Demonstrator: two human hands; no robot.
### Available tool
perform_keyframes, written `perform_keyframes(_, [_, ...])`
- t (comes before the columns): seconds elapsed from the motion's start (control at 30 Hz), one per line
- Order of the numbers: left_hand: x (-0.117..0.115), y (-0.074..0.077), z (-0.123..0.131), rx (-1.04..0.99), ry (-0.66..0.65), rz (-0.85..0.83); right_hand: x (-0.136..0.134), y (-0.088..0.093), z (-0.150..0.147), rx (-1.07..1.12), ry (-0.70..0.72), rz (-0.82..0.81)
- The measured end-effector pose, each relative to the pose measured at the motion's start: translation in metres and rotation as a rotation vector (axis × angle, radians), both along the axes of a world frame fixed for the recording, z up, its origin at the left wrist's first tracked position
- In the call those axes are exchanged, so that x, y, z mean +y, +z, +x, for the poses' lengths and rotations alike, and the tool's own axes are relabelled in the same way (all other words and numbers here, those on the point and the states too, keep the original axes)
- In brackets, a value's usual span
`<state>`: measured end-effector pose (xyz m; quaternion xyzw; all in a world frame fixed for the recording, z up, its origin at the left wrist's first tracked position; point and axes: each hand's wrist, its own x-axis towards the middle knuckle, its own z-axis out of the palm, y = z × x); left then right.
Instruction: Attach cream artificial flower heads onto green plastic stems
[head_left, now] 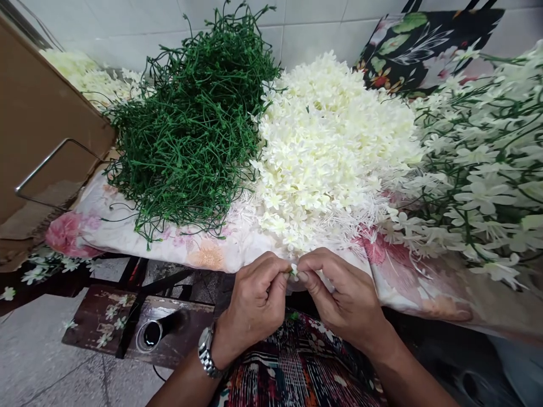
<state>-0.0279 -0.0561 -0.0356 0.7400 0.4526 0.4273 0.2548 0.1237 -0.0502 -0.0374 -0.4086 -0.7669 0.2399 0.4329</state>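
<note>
A small white artificial flower piece (294, 270) shows between my two hands, with a trace of green beside it. My left hand (259, 297), wearing a metal watch on its wrist, pinches it from the left with thumb and forefinger. From the right, the thumb and forefinger of my right hand (341, 291) close on the same small piece. Most of it is hidden by my fingertips. Just beyond my hands lies a heap of white artificial flower heads (326, 147). To its left rises a tangled pile of green plastic stems (199, 118).
Finished-looking white flower sprays with green stems (483, 169) lie at the right. A cardboard box (46, 118) stands at the left. Below it, a glass with dark contents (149, 336) rests on a wooden bench (182, 322). A floral-patterned bag (432, 51) leans against the wall.
</note>
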Motion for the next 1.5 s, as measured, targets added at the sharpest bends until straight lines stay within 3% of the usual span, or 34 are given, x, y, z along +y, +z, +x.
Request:
perform_keyframes(0.27, [0.0,0.002,-0.001,0.053,-0.015,0.038,0.002,-0.002,-0.002,-0.022,-0.023,-0.033])
perform_keyframes(0.87, [-0.002,-0.008,0.008,0.058,0.12,-0.027,0.004,-0.015,-0.007,-0.026,-0.051,0.026])
perform_keyframes(1.13, [0.002,-0.003,0.0,-0.094,0.077,-0.129,0.0,-0.003,-0.004,0.006,-0.016,0.015])
perform_keyframes(1.33, [0.001,-0.001,-0.007,-0.129,0.025,-0.092,0.0,0.01,0.008,0.014,0.022,0.053])
perform_keyframes(1.5, [0.002,-0.001,-0.009,-0.118,-0.02,-0.057,0.001,0.01,0.009,-0.041,0.097,0.089])
